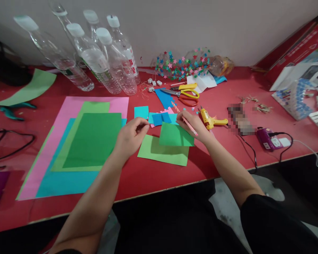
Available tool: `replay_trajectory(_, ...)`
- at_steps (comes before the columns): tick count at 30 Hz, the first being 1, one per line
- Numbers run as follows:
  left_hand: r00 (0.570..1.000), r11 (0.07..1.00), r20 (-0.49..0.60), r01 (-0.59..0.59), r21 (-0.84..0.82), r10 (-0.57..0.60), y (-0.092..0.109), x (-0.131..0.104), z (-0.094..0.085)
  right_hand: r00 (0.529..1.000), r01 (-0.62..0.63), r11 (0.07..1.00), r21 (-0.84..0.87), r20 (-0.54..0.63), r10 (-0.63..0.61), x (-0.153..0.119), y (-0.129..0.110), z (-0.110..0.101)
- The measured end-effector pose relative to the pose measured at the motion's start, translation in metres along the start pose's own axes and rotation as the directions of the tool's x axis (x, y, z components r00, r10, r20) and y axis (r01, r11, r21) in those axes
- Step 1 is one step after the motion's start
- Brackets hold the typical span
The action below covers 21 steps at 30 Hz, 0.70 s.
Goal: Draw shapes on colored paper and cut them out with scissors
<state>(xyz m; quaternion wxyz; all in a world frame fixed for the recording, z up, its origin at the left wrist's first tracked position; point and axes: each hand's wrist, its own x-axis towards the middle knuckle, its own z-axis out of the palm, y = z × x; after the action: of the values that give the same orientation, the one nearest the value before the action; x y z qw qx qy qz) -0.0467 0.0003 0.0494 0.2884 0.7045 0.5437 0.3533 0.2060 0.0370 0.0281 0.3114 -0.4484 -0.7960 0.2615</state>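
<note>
My right hand (pixel 193 126) is closed around a pink pencil (pixel 190 126) that slants across it. A green sheet (pixel 172 135) lies against that hand's fingers, over a light green sheet (pixel 161 151); whether the fingers also grip it I cannot tell. To the left, my left hand (pixel 131 137) has its thumb and fingertips pressed together above the table; anything between them is hidden. Just beyond the hands are a dark blue paper piece (pixel 161 119) and a turquoise paper square (pixel 141 112).
Layered coloured sheets (pixel 95 137) lie at left, with clear bottles (pixel 95 56) behind. Yellow-handled scissors (pixel 185 93), a bottle with coloured stars (pixel 182 65) and a yellow glue gun (pixel 211 120) lie beyond my right hand. A purple power socket (pixel 271 139) with cables sits at right.
</note>
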Motion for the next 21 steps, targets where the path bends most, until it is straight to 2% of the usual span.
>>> replay_trajectory(1,0.998,0.995,0.004,-0.067,0.079,0.067,0.002,-0.001,-0.001,0.999,0.012,0.999,-0.029,0.036,-0.011,-0.003,0.003,0.001)
replay_trajectory(3,0.967,0.951,0.121,-0.245,0.187,0.226,0.003,-0.007,0.005,0.996,0.041,0.992,-0.12,0.086,-0.031,-0.008,0.01,0.007)
replay_trajectory(6,0.836,0.833,0.363,-0.507,0.222,0.412,-0.005,-0.02,0.027,0.993,0.083,0.94,-0.331,0.111,-0.048,-0.012,0.019,0.019)
replay_trajectory(7,0.803,0.797,0.408,-0.554,0.242,0.434,-0.009,-0.025,0.037,0.992,0.097,0.915,-0.392,0.117,-0.055,-0.012,0.022,0.022)
replay_trajectory(9,0.775,0.742,0.449,-0.6,0.299,0.445,-0.017,-0.034,0.054,0.989,0.129,0.879,-0.46,0.13,-0.077,-0.01,0.025,0.023)
replay_trajectory(11,0.78,0.727,0.452,-0.598,0.337,0.432,-0.022,-0.042,0.068,0.986,0.161,0.882,-0.444,0.104,-0.128,-0.008,0.024,0.017)
replay_trajectory(14,0.789,0.676,0.462,-0.598,0.429,0.405,-0.023,-0.049,0.08,0.984,0.142,0.957,-0.255,-0.067,-0.164,-0.006,0.012,0.007)
replay_trajectory(16,0.783,0.619,0.476,-0.614,0.489,0.401,-0.019,-0.05,0.084,0.987,0.068,0.998,-0.016,-0.146,-0.069,-0.007,0.0,0.003)
replay_trajectory(18,0.772,0.568,0.497,-0.631,0.528,0.396,-0.015,-0.049,0.086,0.993,-0.053,0.961,0.272,-0.084,0.078,-0.01,-0.011,0.006)
replay_trajectory(20,0.763,0.543,0.519,-0.643,0.54,0.386,-0.013,-0.047,0.087,0.98,-0.195,0.828,0.526,0.082,0.179,-0.01,-0.016,0.014)
replay_trajectory(21,0.765,0.547,0.521,-0.639,0.541,0.379,-0.012,-0.047,0.088,0.972,-0.237,0.761,0.604,0.152,0.182,-0.01,-0.016,0.02)
